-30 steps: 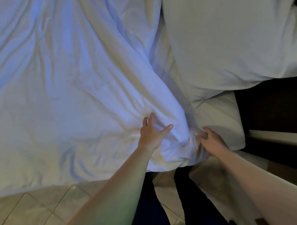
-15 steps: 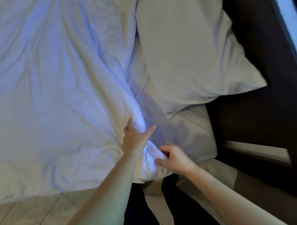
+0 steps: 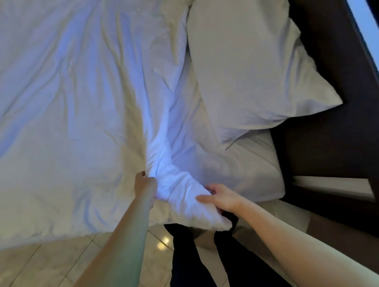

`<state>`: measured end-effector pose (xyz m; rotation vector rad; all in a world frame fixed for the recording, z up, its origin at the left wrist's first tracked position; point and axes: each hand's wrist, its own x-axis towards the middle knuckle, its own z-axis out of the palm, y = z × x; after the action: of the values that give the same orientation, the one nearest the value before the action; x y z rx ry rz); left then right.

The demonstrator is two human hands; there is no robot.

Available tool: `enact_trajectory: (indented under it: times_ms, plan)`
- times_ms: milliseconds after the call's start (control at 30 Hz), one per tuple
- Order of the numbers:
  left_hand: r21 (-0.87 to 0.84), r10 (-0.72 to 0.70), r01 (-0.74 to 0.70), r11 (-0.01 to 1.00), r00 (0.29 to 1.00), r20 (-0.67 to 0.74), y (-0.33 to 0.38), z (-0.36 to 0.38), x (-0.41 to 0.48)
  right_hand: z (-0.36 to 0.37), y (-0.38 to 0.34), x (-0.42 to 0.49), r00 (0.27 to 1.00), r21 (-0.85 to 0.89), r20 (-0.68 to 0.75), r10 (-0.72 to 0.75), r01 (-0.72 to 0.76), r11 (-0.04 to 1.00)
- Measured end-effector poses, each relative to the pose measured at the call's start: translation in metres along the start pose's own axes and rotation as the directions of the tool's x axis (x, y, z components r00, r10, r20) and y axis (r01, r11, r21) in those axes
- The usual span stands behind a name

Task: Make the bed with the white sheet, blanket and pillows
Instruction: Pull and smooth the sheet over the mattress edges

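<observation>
Clutching blanket (image 3: 77, 99) corner: left hand (image 3: 144, 184), right hand (image 3: 220, 197), at mattress (image 3: 263, 168) edge.

We see a pale, glossy tiled floor (image 3: 48, 265) beside the bed (image 3: 267, 168), with a small bright reflection (image 3: 162, 243) on one tile. At the right stands a dark wooden headboard (image 3: 327, 149). A pale ledge (image 3: 330, 186) runs low against it, and a bluish-lit strip (image 3: 371, 42) lies beyond.
</observation>
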<state>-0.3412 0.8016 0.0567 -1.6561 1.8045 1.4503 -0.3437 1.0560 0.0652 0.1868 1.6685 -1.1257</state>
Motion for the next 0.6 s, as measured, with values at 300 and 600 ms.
enact_trajectory:
  times_ms: [300, 600]
  plan:
    - [0.516, 0.633, -0.708, 0.482, 0.688, 0.354, 0.036, 0.050, -0.023, 0.020, -0.001, -0.027, 0.967, -0.094, -0.103, -0.232, 0.223, 0.970]
    - [0.787, 0.397, -0.307, 0.535, 0.914, 0.087, 0.050, 0.069, -0.005, 0.014, 0.002, -0.055, 0.958, -0.255, -0.129, -0.256, 0.217, 0.942]
